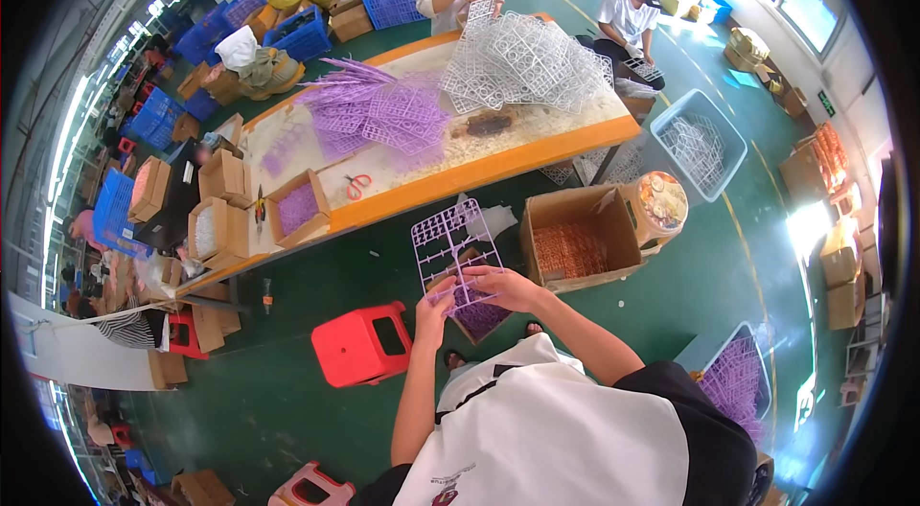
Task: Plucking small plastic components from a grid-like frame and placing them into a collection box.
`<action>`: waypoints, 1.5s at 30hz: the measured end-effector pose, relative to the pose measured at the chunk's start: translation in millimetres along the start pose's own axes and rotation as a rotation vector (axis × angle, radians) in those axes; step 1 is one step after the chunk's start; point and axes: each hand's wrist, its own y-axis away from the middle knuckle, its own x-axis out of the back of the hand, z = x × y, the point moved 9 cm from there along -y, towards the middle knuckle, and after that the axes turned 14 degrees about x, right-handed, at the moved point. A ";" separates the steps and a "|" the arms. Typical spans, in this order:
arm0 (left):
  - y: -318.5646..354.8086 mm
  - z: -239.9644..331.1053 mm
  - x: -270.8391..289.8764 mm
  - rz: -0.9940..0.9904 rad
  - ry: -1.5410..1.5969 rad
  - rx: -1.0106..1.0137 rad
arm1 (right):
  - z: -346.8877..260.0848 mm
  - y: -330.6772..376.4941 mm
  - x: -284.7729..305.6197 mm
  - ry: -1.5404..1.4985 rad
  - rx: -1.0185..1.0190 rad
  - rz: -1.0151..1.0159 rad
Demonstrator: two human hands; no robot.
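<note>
Gripping the lower edge of a purple plastic grid frame (452,242), both hands work at the same spot just above an open box of purple pieces (476,317). The frame tilts up and away from the hands toward the orange-edged table (498,166). Being thin, it could probably snap in the wrong place if twisted too hard, and loosened bits might miss the box and drop onto the green floor (287,391). The left hand (436,300) is closed, fingers pinching the frame's bottom left corner. The right hand (503,287) curls over the bottom edge, fingers mostly closed on it. Right of the hands stands a cardboard box of orange pieces (575,247); left and below them, a red stool (362,343).
</note>
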 end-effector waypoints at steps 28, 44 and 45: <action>23.2 7.3 -8.1 0.084 0.133 -0.157 | 30.0 4.6 56.8 0.401 -0.095 0.068; 32.6 3.5 -9.0 0.069 0.245 -0.172 | 25.7 -0.7 83.6 0.838 0.059 0.189; 32.7 3.1 -8.3 0.070 0.247 -0.173 | 24.8 -0.6 82.7 0.855 0.066 0.185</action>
